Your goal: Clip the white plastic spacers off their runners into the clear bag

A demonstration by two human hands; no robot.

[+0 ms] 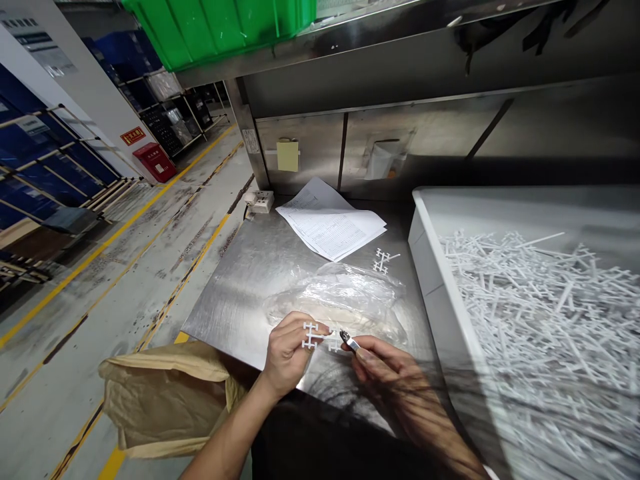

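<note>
Between the fingers of my left hand (290, 353) is a small white branched plastic sprue (311, 335), its short side arms sticking out beyond the fingertips. My right hand (383, 363) is closed around small metal nippers (350, 341), whose dark jaws point left at the right end of the sprue. From this view I cannot tell whether the jaws touch the plastic. Behind both hands a crumpled clear plastic bag (345, 293) lies on the steel table (230, 280). A second white sprue (383, 261) rests on the table past the bag.
A large white bin (430, 267) full of white sprues (545, 313) stands at the right. Printed sheets (330, 220) and a power socket (260, 201) are at the back. An open brown paper sack (165, 400) sits at the left, below the table edge. A green crate (225, 30) hangs over the shelf.
</note>
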